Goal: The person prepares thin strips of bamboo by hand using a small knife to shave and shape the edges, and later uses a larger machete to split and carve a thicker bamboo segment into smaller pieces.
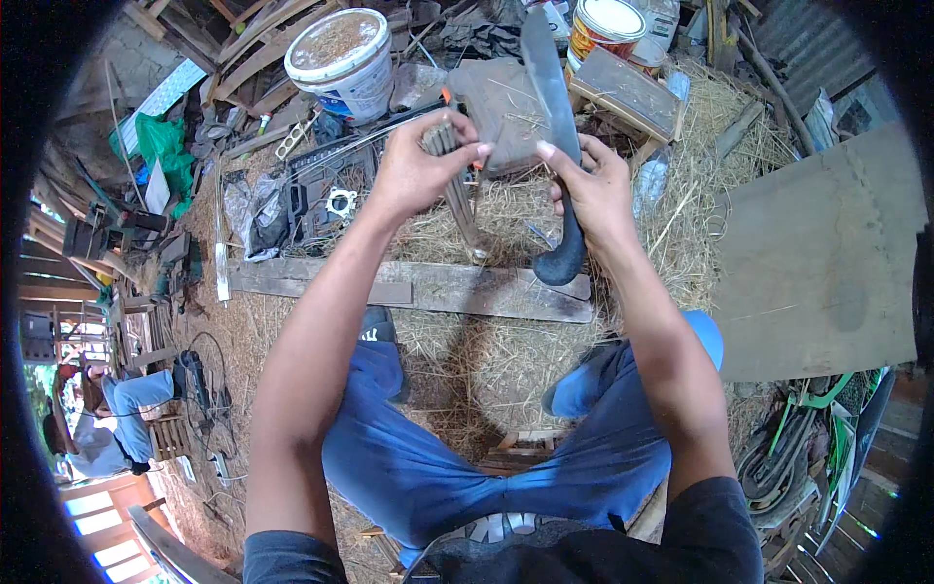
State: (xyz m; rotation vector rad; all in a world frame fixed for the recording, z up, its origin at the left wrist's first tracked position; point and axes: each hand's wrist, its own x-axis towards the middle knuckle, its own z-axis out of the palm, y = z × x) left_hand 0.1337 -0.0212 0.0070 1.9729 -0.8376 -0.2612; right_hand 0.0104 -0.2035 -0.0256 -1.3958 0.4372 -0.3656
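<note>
My left hand (423,161) is closed round a bundle of narrow wooden sticks (459,209), which slant down toward the straw-covered ground. My right hand (593,190) grips a machete near its black handle (559,255), with the wide grey blade (545,68) pointing up and away from me. The sticks are left of the machete. Behind both hands is a dark wooden block (501,102) with bits of straw on it. A weathered plank (457,302) lies across the straw just below the hands, in front of my feet.
Buckets (336,73), scrap wood and an open tool case (316,204) crowd the far side. A large flat board (817,273) is at my right, above a pile of hoses and green items (808,448). Another person (136,409) sits at the left near cords.
</note>
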